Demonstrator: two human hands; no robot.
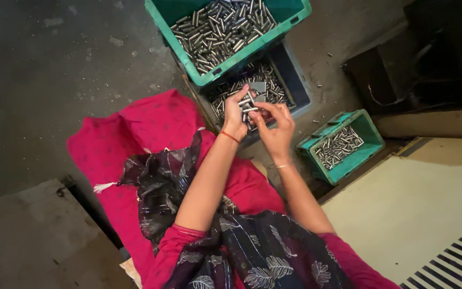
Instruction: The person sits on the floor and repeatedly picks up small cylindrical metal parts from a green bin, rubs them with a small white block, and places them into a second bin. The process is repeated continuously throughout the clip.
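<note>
The left hand (236, 114) holds a bunch of short, shiny metal pins (247, 105) and a small grey flat metal block (258, 88) — its grip closed around them, just above the grey plastic crate (297, 85) half-filled with more pins. The right hand (277, 128) is beside it, fingertips pinched together on the near ends of the held pins. A large green plastic crate (295, 13) heaped with pins sits stacked on the grey one's far edge. A smaller teal plastic crate (371, 131) with a shallow layer of pins stands to the right on the dark concrete floor (54, 80) — loose pins scattered nearby.
</note>
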